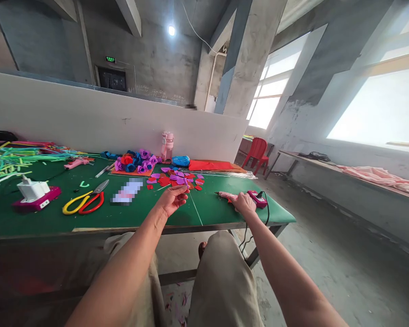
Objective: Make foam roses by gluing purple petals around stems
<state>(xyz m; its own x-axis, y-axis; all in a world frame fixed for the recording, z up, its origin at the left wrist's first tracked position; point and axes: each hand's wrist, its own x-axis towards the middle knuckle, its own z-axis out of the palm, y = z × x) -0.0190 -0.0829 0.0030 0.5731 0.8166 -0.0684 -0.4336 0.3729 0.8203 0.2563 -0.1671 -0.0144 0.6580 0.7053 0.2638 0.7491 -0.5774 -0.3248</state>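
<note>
Over the table's (122,219) front edge, the left hand (173,200) pinches a purple scrap (186,181); near the right corner, the right hand (244,202) covers a left-pointing glue gun (226,195), its grip unclear.

Your bench (213,210) has a green top with a pale strip along part of its near edge. Straight ahead of you, toward 12 o'clock, red and purple petal pieces (163,181) lie scattered and overlapping. Beyond them sit a pink bottle (167,144), upright, and a blue packet (180,161); a red sheet (209,165) lies nearer 1 o'clock. At 11 you have an orange sheet (125,173) bearing a heap of flowers. At 10, scissors (85,201) with yellow and red handles lie slightly open, with a pink glue gun (77,163) and loose coloured straws (23,156) farther back. A magenta power block (42,200) rests at 9, another (258,199) at 2.
</note>
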